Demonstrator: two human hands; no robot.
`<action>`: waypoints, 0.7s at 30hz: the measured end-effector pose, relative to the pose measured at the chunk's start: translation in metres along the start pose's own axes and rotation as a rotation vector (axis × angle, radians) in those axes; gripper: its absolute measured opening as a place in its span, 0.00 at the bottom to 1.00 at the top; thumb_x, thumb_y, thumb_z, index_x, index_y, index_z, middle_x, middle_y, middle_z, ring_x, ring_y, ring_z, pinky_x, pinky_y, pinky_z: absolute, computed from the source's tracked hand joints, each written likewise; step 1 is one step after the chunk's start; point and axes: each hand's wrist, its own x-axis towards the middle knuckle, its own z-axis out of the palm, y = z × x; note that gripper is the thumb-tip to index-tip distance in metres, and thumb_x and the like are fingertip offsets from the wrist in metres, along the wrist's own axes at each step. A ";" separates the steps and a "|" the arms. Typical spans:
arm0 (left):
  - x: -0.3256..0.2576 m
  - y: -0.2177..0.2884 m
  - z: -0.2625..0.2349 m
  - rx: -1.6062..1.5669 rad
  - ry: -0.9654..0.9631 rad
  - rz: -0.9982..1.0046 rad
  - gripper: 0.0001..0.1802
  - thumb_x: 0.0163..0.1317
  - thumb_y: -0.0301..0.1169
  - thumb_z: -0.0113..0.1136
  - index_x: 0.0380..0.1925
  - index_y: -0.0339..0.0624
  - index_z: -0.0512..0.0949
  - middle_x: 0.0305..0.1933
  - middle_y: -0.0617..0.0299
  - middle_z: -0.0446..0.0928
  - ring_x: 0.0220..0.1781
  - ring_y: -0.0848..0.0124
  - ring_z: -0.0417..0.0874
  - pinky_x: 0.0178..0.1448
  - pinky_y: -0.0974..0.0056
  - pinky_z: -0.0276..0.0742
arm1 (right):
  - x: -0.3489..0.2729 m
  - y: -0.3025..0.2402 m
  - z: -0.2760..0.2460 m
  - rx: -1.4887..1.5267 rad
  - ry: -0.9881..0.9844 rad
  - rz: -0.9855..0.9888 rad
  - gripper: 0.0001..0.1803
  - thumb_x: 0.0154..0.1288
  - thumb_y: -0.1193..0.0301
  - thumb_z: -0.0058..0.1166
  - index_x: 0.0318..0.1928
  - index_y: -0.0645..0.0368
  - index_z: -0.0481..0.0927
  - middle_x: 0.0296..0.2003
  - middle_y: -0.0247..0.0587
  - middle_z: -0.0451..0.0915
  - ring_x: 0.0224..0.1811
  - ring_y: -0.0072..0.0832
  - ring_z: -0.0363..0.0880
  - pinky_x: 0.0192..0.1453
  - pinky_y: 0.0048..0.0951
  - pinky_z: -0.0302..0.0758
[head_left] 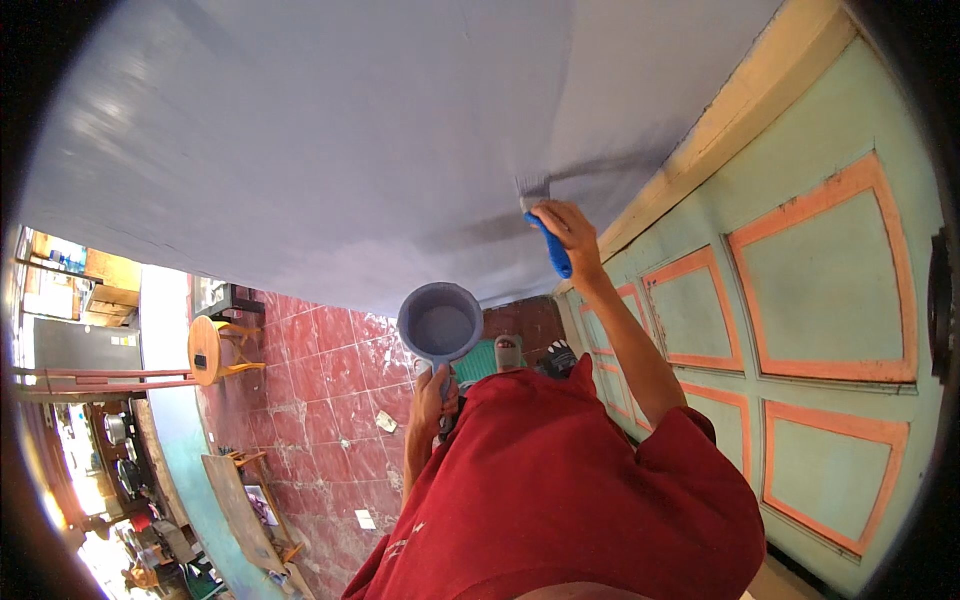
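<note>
A person in a red shirt [560, 480] worked at a blue-gray wall [330, 140], a tool in 1 hand and a vessel in the other. The right hand [568, 232], arm outstretched, was closed firmly around a blue-handled paintbrush [556, 252], its bristles pressed to the wall near the pale yellow frame [735, 115] of a door. Darker streaks spread across the wall on both sides of the brush.

The left hand [428, 398], held lower and closer to the body, grasped the handle of a round gray pot [408, 335], which hung above the floor, its open mouth turned up toward the camera. What lay inside was hard to make out.

At right stood the green door [820, 250], its panels edged in orange. Below, red tiles [330, 400] with whitish marks covered the floor, where 2 pale scraps [386, 421] lay well apart. A green mat [478, 362] showed beside a sandaled foot [508, 354], and a round-topped wooden stool [210, 335] stood at left, a dark object on its seat.
</note>
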 end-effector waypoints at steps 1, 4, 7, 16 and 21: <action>0.002 0.001 -0.001 0.013 0.004 -0.011 0.13 0.74 0.40 0.45 0.40 0.42 0.69 0.18 0.67 0.63 0.13 0.80 0.58 0.15 0.73 0.50 | -0.010 0.004 0.005 -0.021 -0.054 0.019 0.25 0.56 0.80 0.57 0.56 0.50 0.77 0.49 0.43 0.81 0.49 0.44 0.80 0.52 0.39 0.80; 0.004 0.005 -0.002 0.033 -0.020 0.007 0.13 0.74 0.40 0.46 0.40 0.42 0.69 0.18 0.67 0.63 0.13 0.81 0.58 0.15 0.73 0.49 | 0.004 0.007 -0.002 0.026 -0.089 -0.040 0.26 0.55 0.78 0.58 0.56 0.49 0.75 0.49 0.41 0.80 0.50 0.44 0.80 0.53 0.40 0.80; 0.004 0.007 -0.006 0.020 -0.047 0.007 0.13 0.74 0.41 0.46 0.40 0.42 0.69 0.18 0.67 0.63 0.13 0.81 0.58 0.15 0.74 0.49 | 0.078 -0.012 -0.043 -0.021 0.012 -0.167 0.27 0.54 0.77 0.59 0.57 0.50 0.75 0.49 0.40 0.81 0.50 0.43 0.80 0.52 0.39 0.81; 0.003 0.002 -0.006 -0.037 -0.061 0.010 0.13 0.75 0.40 0.46 0.40 0.43 0.69 0.18 0.67 0.63 0.13 0.81 0.57 0.15 0.74 0.50 | 0.102 -0.041 -0.046 0.026 0.371 -0.183 0.19 0.56 0.78 0.61 0.49 0.50 0.84 0.48 0.38 0.81 0.50 0.36 0.81 0.55 0.34 0.80; 0.006 -0.003 -0.007 -0.034 -0.061 -0.018 0.13 0.75 0.40 0.45 0.40 0.43 0.69 0.18 0.67 0.64 0.13 0.80 0.58 0.15 0.74 0.50 | -0.024 0.000 0.015 0.039 0.100 0.052 0.21 0.56 0.84 0.56 0.51 0.57 0.81 0.46 0.46 0.81 0.48 0.43 0.81 0.52 0.37 0.80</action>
